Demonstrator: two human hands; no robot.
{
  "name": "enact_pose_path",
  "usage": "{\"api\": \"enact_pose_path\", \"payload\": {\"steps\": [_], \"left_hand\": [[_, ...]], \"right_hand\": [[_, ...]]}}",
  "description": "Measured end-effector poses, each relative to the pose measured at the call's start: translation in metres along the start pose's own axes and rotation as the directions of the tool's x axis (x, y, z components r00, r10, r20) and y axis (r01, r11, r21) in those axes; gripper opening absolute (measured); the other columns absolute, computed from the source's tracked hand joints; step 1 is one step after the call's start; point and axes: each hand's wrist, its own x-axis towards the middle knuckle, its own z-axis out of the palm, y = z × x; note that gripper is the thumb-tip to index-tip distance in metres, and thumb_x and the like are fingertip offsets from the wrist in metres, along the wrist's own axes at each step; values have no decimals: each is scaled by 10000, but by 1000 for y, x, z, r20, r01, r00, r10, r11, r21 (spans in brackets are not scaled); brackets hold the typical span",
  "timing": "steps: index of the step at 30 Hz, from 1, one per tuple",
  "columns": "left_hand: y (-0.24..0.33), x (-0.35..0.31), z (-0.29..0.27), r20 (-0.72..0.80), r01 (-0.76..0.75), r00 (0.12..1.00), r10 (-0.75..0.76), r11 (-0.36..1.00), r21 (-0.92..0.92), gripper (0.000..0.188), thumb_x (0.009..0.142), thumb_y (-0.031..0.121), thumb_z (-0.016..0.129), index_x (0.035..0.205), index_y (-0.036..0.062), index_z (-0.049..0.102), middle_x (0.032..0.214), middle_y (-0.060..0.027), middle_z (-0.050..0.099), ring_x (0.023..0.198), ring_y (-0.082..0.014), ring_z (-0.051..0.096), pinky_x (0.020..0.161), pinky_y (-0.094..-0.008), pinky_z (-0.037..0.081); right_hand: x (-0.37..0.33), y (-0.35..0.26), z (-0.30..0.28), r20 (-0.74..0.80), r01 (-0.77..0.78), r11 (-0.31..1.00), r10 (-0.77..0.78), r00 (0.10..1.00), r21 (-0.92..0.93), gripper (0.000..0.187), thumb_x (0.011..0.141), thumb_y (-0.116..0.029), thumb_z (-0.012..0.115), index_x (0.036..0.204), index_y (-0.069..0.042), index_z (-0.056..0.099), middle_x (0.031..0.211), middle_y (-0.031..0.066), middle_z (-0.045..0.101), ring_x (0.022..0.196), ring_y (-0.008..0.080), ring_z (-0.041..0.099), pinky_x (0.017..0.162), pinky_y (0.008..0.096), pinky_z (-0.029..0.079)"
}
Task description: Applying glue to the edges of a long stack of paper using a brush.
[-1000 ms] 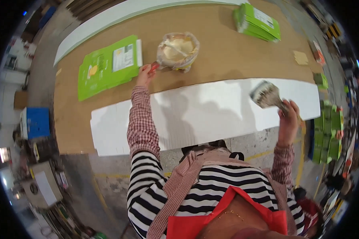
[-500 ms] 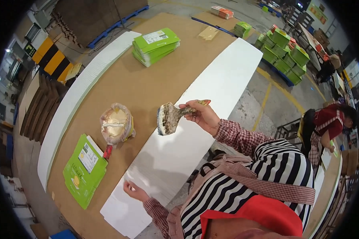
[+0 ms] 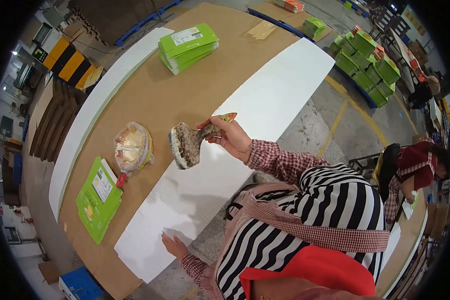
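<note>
My right hand (image 3: 230,136) is closed round the handle of a wide, glue-caked paintbrush (image 3: 187,145), held above the near edge of the table. The brush's pale bristles point left. Lower down, my left hand (image 3: 174,246) has its fingers stretched out at the near edge of a long white sheet (image 3: 157,220), and it holds nothing. To the left of the brush stands a plastic-lined glue tub (image 3: 144,131) with a bar across its mouth. Beside it lies a flat green carton (image 3: 96,212) with a white label.
Farther along the brown table (image 3: 130,95) sits a stack of green cartons (image 3: 187,45). A white strip (image 3: 67,145) lines the far side. Green boxes (image 3: 367,67) are piled on a blue pallet at the right. Another person (image 3: 415,165) works at a table there.
My right hand and the brush have shifted left, closer to the glue tub. My left hand's fingers have straightened at the sheet's edge. The whole view has shifted slightly.
</note>
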Motion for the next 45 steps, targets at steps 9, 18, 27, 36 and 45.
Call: {"api": "enact_pose_path", "payload": {"steps": [9,18,27,36,45], "left_hand": [[-14,19,7,139,9,990,-27,992,128,414,818,58,570,1213,-41,497,1210,-201,551,1131,-327,513,961,-396,415],[-8,19,8,138,149,976,-170,978,148,342,859,87,514,1197,64,560,1075,-148,638,879,-294,635,749,-386,504],[31,25,3,161,20,986,-43,990,138,477,784,4,528,1243,134,537,1223,-172,493,1118,-353,476,919,-399,422],[21,9,8,22,-74,997,72,993,87,428,821,33,500,1247,76,503,1399,-116,394,1275,-308,386,971,-404,379],[25,15,1,67,-43,997,41,999,30,411,850,48,493,1259,90,497,1403,-77,411,1296,-243,381,984,-395,375]], "right_hand": [[-8,-6,-10,-73,38,999,-38,997,1,262,951,-245,446,972,-33,598,999,83,652,801,123,599,699,263,493],[13,13,5,-34,-3,998,1,999,-58,271,957,-264,442,974,-35,586,998,92,654,807,133,602,686,269,490],[134,16,70,166,277,902,-234,958,-332,203,933,-184,531,1043,-23,585,999,65,624,844,149,613,712,277,522],[311,109,159,498,508,286,-113,860,-813,326,839,-324,640,947,-17,646,799,100,667,661,148,646,585,288,532],[361,188,146,643,560,-377,-138,754,-738,464,801,-463,630,972,-31,640,838,150,671,758,250,658,687,381,527]]}}
